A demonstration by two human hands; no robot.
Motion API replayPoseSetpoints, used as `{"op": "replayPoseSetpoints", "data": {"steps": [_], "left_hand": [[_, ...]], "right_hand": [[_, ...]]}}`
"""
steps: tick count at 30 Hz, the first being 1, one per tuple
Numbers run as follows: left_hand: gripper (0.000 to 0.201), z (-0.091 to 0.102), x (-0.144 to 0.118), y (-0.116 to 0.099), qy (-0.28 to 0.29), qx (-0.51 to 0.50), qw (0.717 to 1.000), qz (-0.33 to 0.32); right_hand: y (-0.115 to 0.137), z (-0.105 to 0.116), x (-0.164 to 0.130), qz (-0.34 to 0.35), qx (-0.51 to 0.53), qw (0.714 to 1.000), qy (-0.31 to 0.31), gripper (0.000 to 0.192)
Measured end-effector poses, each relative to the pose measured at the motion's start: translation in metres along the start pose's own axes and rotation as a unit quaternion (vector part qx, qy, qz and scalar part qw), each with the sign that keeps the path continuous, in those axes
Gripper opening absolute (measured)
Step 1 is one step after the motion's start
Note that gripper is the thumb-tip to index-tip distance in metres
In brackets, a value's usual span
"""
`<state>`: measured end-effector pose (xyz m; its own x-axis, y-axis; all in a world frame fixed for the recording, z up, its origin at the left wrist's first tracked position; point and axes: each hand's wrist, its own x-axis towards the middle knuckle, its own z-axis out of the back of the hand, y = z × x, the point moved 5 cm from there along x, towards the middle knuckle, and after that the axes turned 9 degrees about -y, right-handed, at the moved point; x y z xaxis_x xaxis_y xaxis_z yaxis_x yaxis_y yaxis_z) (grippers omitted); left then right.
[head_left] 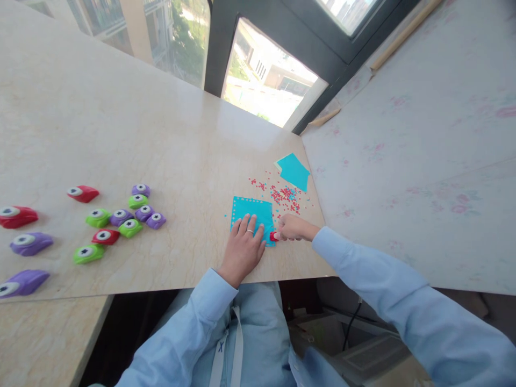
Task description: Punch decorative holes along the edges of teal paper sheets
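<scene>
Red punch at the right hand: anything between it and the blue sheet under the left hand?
Nothing visible. The right hand holds the red punch at the right edge of the blue sheet; the left hand lies left of it. Paper bits lie mostly beyond.

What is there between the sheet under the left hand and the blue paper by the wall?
Red dots and some blue ones lie scattered between this sheet and that paper, in the head view.
</scene>
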<state>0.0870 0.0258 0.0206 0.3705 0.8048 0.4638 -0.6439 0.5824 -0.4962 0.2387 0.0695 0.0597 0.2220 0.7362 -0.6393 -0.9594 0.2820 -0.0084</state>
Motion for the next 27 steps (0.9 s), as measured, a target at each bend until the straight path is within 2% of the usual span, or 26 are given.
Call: {"op": "replayPoseSetpoints", "data": {"steps": [10,16,19,21,24,27], "left_hand": [[0.038,0.002,0.003,-0.001,0.009,0.015,1.000,0.004],[0.039,0.002,0.003,-0.001,0.024,0.029,0.999,-0.009],[0.039,0.003,0.003,-0.001,0.023,0.033,0.999,-0.015],[0.039,0.003,0.003,-0.001,0.019,0.034,0.999,-0.018],[0.039,0.003,0.002,-0.001,0.018,0.040,0.999,-0.022],[0.040,0.001,0.002,0.000,0.025,0.053,0.998,-0.023]], "right_hand": [[-0.006,-0.004,0.005,-0.008,0.032,0.999,-0.007,0.021],[-0.019,-0.014,0.003,-0.006,0.110,0.993,-0.041,0.022],[-0.026,-0.019,0.000,0.022,0.168,0.983,-0.066,0.026],[-0.029,-0.023,-0.004,0.059,0.214,0.971,-0.090,0.026],[-0.032,-0.029,-0.016,0.101,0.303,0.933,-0.166,0.021],[-0.031,-0.036,-0.028,0.142,0.299,0.909,-0.253,0.030]]}}
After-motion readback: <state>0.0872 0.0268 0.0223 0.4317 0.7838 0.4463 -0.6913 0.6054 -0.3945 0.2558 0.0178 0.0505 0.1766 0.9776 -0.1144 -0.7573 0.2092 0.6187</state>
